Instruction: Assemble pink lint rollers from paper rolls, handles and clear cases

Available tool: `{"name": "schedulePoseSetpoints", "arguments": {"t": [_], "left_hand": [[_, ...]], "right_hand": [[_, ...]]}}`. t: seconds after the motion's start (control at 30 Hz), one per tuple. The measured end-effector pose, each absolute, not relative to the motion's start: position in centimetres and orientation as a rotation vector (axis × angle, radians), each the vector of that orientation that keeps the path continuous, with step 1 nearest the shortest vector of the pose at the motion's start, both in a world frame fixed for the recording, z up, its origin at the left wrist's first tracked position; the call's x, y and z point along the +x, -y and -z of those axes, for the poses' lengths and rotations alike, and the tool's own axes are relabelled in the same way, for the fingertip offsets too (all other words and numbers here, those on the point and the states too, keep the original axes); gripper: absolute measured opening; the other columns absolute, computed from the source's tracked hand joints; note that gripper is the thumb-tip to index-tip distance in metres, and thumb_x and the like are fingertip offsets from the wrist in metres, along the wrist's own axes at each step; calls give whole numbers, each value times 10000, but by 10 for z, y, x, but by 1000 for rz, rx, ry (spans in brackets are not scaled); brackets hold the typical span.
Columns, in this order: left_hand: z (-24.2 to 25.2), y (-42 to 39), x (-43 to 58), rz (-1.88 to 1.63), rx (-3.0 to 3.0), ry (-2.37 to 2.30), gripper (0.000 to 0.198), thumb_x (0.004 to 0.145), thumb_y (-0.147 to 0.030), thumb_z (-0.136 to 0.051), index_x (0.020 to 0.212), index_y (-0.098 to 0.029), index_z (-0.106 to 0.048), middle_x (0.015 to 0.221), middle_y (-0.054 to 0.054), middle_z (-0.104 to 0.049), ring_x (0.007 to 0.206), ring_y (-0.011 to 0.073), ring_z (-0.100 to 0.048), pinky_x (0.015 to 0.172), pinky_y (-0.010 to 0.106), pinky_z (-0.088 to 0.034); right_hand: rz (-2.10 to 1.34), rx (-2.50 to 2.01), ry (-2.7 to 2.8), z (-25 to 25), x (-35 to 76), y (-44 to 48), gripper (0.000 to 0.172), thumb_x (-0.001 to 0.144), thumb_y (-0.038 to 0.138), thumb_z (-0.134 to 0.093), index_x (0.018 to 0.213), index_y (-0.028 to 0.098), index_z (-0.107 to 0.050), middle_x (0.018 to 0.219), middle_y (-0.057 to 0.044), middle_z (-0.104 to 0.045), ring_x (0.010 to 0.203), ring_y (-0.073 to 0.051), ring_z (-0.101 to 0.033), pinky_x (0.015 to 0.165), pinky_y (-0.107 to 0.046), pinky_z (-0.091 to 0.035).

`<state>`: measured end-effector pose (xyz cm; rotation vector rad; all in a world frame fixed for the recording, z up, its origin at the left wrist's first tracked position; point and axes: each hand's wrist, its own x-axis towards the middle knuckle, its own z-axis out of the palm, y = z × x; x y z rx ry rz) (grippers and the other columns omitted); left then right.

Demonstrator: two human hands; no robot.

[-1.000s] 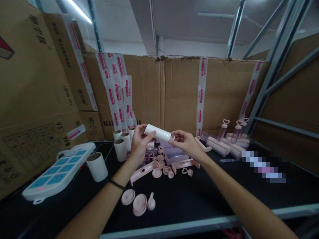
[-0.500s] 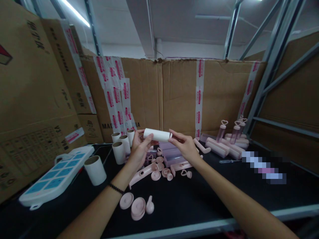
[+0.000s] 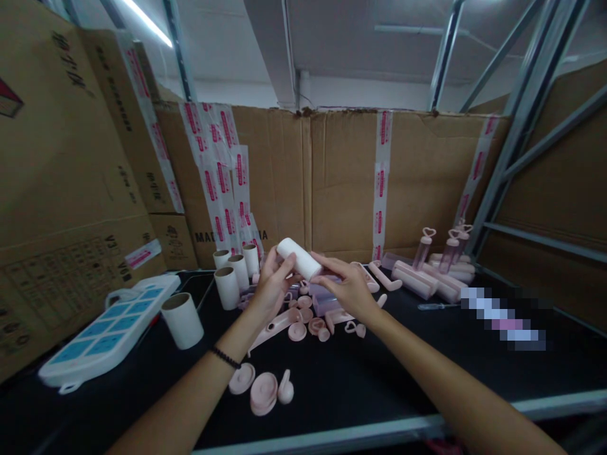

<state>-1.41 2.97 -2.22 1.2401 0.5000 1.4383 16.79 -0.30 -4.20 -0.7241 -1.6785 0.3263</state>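
A white lint roller refill [image 3: 300, 260] hangs tilted above the table, its right end lower than its left. My left hand [image 3: 274, 282] is closed around its left end, thumb on the near side. At the right end, the fingers of my right hand [image 3: 349, 287] pinch it from above and below. Beneath the hands lie pale pink plastic parts: a long handle piece [image 3: 275, 328], several round caps [image 3: 297, 331] and a heart-shaped loop piece [image 3: 355, 328]. Purple translucent covers [image 3: 325, 304] are partly hidden behind my right hand.
Several white rolls [image 3: 227, 288] stand upright at left, one [image 3: 183, 321] nearer me beside a white power strip [image 3: 107, 332]. Pink discs [image 3: 263, 392] lie near the front. At right are pink lint rollers [image 3: 415, 280] and a small screwdriver [image 3: 437, 306]. Cardboard [image 3: 346, 183] walls the back.
The roll has turned from nearly level to a slant, its right end dropping and moving slightly left. My right hand has shifted a little down with it. Both hands keep hold.
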Motion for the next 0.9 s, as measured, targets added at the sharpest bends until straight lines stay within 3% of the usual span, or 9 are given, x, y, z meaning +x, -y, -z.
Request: {"name": "schedulePoseSetpoints", "arguments": {"t": [0.13, 0.23, 0.33, 0.5, 0.63, 0.8, 0.9], "left_hand": [[23, -29, -14, -1379, 1259, -516, 478, 808, -393, -812, 1184, -226, -568, 1155, 61, -643, 926, 191, -662, 673, 257, -579], [20, -23, -13, -1341, 1310, -511, 530, 818, -381, -803, 1264, -232, -559, 1190, 77, -651, 940, 201, -654, 662, 256, -568], [16, -16, -11, -1261, 1362, -495, 570, 819, -367, -803, 1316, -230, -560, 1241, 93, -651, 970, 215, -659, 683, 263, -566], [16, -11, -8, -1140, 1399, -453, 556, 813, -365, -814, 1297, -197, -599, 1186, 116, -687, 947, 235, -699, 741, 302, -579], [17, -11, -7, -1109, 1373, -425, 512, 809, -344, -823, 1254, -197, -618, 1136, 117, -700, 929, 237, -720, 738, 301, -594], [15, -6, -7, -1045, 1364, -391, 482, 804, -289, -829, 1233, -192, -630, 1127, 129, -701, 908, 234, -731, 685, 277, -605], [15, -2, -6, -954, 1375, -397, 509, 791, -268, -835, 1251, -188, -635, 1132, 145, -698, 858, 236, -735, 654, 302, -618]], "right_hand": [[-144, -704, 1805, 42, 167, 5, 628, 863, 372, -786, 1450, 299, -576, 1334, -94, -677, 1150, -236, -680, 1021, -402, -540], [-60, -725, 1856, 41, 168, 5, 896, 813, 442, -823, 1578, 307, -377, 1483, -132, -539, 1293, -281, -594, 1096, -470, -496], [34, -732, 1906, 39, 170, 5, 1149, 746, 496, -863, 1642, 315, -167, 1612, -146, -391, 1462, -329, -424, 1189, -549, -390], [57, -723, 1943, 37, 174, 7, 1343, 705, 487, -887, 1649, 297, 48, 1655, -156, -316, 1510, -332, -352, 1226, -564, -326], [56, -773, 1957, 36, 175, 11, 1352, 701, 468, -883, 1649, 267, 60, 1630, -175, -328, 1497, -338, -361, 1215, -547, -348], [155, -869, 1892, 32, 174, 15, 1213, 695, 449, -869, 1635, 229, -135, 1577, -185, -356, 1465, -355, -376, 1198, -549, -368], [207, -905, 1807, 33, 173, 13, 1188, 678, 416, -873, 1619, 220, -175, 1553, -189, -377, 1437, -363, -392, 1190, -572, -365]]}}
